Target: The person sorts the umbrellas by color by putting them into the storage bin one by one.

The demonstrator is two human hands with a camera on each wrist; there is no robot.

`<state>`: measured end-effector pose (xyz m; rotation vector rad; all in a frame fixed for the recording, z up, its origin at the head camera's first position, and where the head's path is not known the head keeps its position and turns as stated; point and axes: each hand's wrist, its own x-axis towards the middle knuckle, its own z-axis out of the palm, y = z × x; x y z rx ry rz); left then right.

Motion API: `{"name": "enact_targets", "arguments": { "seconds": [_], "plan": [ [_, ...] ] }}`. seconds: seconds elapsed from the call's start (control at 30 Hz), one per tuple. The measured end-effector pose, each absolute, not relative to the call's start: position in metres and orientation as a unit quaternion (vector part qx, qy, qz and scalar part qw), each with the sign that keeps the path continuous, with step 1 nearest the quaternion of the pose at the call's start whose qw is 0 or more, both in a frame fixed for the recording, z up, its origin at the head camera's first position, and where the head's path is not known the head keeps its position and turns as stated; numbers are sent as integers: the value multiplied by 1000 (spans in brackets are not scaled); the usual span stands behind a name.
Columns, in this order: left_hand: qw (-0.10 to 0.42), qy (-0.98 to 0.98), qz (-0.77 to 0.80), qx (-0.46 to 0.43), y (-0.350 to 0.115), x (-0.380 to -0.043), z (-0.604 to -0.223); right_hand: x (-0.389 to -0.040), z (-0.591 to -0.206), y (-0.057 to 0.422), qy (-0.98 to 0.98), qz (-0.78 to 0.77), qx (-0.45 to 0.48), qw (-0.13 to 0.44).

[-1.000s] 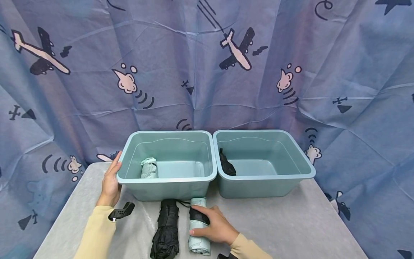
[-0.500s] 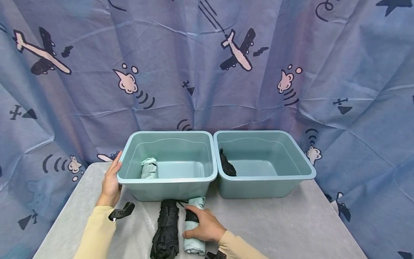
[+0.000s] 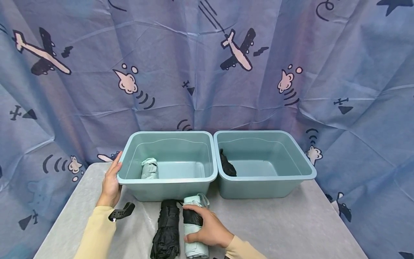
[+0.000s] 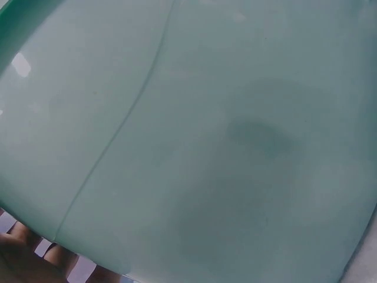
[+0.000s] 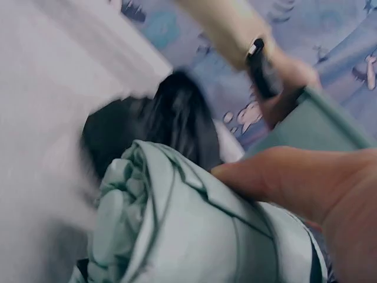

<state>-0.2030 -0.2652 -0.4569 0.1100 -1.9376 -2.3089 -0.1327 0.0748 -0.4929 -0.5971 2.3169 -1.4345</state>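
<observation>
One mint umbrella in R hand: head + R-wrist cams only

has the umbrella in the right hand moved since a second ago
Yes: in the head view, the green umbrella shifted slightly left, nearer the unmoved black umbrella.

Head view: bottom edge cuts off long black bundle; right hand hides part of pale green roll. Right wrist view: we find black bundle blurred. Left wrist view: we see left hand cropped at corner.
</observation>
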Motion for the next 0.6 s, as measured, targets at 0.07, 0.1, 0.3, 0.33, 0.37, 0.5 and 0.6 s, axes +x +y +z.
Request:
{"name": "enact_targets", "arguments": {
  "seconds": [0.07,0.1,0.3,0.33,0.37,0.5,0.6],
  "plan": [
    [63,-642,-763,35,-265,-203,-457,-128,-486,76,809,-515,-226,173],
    [63,-642,-764,34,-265,-203,-457,-126,-482,77,807,-514,-237,166],
    [65,-641,-765,32,-266,-203,-457,-114,-460,78,792,-510,-311,125],
    [65,-640,-765,30,-266,-203,-457,-113,-457,78,787,-514,-317,124],
    [65,-638,-767,28,-266,-203,-457,-112,-453,79,783,-518,-322,124],
    [67,-635,-769,20,-266,-203,-458,-109,-436,78,757,-537,-353,113],
    [69,-633,-771,16,-266,-203,-458,-112,-421,76,734,-555,-379,102]
  ]
}}
